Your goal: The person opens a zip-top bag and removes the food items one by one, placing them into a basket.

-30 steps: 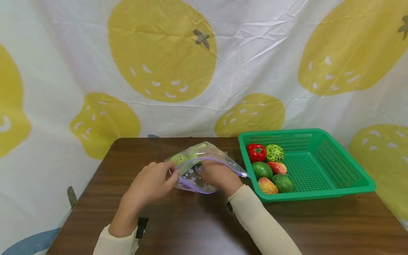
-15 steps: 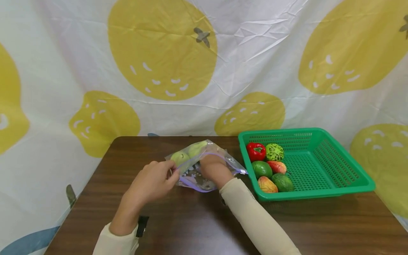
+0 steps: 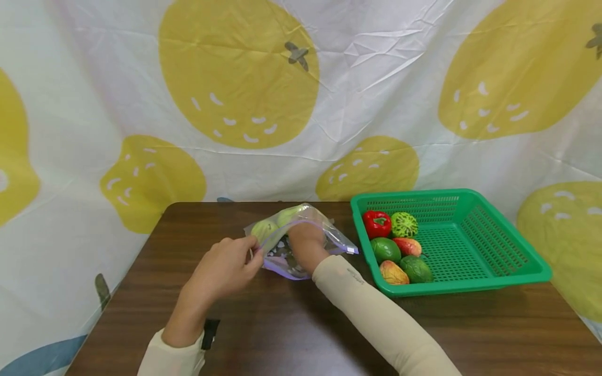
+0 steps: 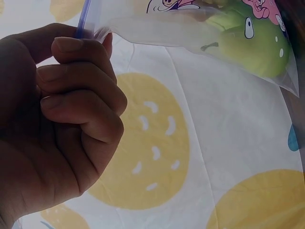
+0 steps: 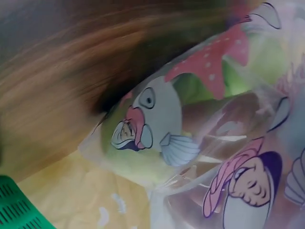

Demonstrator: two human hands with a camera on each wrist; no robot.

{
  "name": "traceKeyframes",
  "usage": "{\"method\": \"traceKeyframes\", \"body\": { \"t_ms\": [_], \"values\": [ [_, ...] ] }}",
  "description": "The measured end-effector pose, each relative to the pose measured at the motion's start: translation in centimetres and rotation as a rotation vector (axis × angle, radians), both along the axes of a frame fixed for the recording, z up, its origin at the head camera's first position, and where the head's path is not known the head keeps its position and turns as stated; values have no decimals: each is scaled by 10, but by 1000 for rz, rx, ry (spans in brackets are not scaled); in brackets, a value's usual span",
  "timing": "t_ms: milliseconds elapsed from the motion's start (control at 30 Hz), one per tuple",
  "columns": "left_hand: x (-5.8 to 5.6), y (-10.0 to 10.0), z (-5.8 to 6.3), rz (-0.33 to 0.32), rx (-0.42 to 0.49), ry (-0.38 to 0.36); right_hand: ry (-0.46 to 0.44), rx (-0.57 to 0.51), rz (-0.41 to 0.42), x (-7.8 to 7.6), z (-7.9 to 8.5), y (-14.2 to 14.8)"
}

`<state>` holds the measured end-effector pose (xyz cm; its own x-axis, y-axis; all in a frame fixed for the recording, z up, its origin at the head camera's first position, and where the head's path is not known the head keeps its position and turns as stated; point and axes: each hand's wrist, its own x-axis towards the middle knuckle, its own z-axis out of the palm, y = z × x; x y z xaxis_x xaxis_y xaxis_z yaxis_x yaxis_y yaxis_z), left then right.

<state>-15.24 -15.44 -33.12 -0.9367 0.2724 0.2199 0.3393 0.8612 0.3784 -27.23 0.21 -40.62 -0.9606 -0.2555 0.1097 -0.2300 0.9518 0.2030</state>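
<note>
A clear printed zip bag (image 3: 301,271) with a purple zip edge lies on the table, its mouth facing the person. My left hand (image 3: 230,263) pinches the left end of that edge between thumb and index finger; in the left wrist view its other fingers are curled. My right hand (image 3: 307,237) reaches through the mouth into the bag. Yellow-green round fruits (image 3: 264,230) lie inside, one with a short stem (image 4: 252,47) in the left wrist view. In the right wrist view, fingers (image 5: 228,114) show through the film beside green fruit; their grip is hidden.
A green plastic basket (image 3: 451,287) stands to the right on the brown wooden table (image 3: 282,334). Along its left side lie a red bell pepper (image 3: 377,224), a green patterned ball-shaped piece (image 3: 404,224), and several mango-like and avocado-like fruits (image 3: 385,249). A lemon-print cloth (image 3: 263,172) hangs behind.
My right hand has moved deeper into the bag and slightly left. The bag's right corner with the slider has drawn away from the basket. My left hand keeps its place.
</note>
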Motion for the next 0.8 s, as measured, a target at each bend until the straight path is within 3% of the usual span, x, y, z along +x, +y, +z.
{"method": "traceKeyframes", "body": {
  "t_ms": [133,233,433,467,633,800],
  "values": [
    [0,0,0,7,-6,5,205,118,31,1,-1,0],
    [0,0,0,15,-14,14,306,88,23,-5,-7,1],
    [0,-1,0,15,-18,24,280,54,24,-10,-8,1],
    [0,-2,0,14,-17,23,249,55,23,-5,0,1],
    [0,-2,0,10,-9,5,232,24,27,0,3,3],
    [-1,-3,0,8,4,-2,157,74,60,9,10,1]
  ]
}}
